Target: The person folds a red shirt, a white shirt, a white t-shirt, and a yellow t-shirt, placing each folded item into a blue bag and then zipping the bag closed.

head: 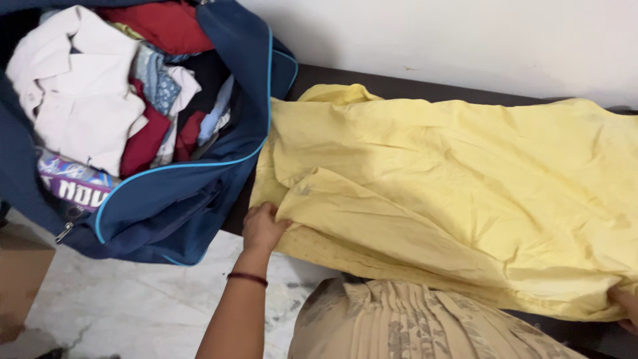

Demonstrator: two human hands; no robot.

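**Head view: both hands on yellow garment, open bag beside it**

Head camera looks down on a yellow garment (452,193) spread flat over a dark surface (399,85) that runs along a white wall (465,40). Garment fills centre to 3 o'clock, wrinkled, one layer folded over at its near edge. Left hand (262,227) at about 7 o'clock from centre, fingers closed, pinching the garment's near-left corner; dark red bangle (247,278) on that wrist. Right hand (626,307) only partly in frame at 4 o'clock, at the garment's near-right edge and touching it; how tight its grip is, cannot tell. Blue bag (179,199) with light blue piping at 10 o'clock, unzipped, just beside the garment's left end, its flap touching the cloth. Bag stuffed with clothes (86,93): white, red, patterned blue pieces. Pale marble floor (133,299) at 7 o'clock. Person's own patterned beige clothing (412,319) at 6 o'clock, under the garment's near edge.
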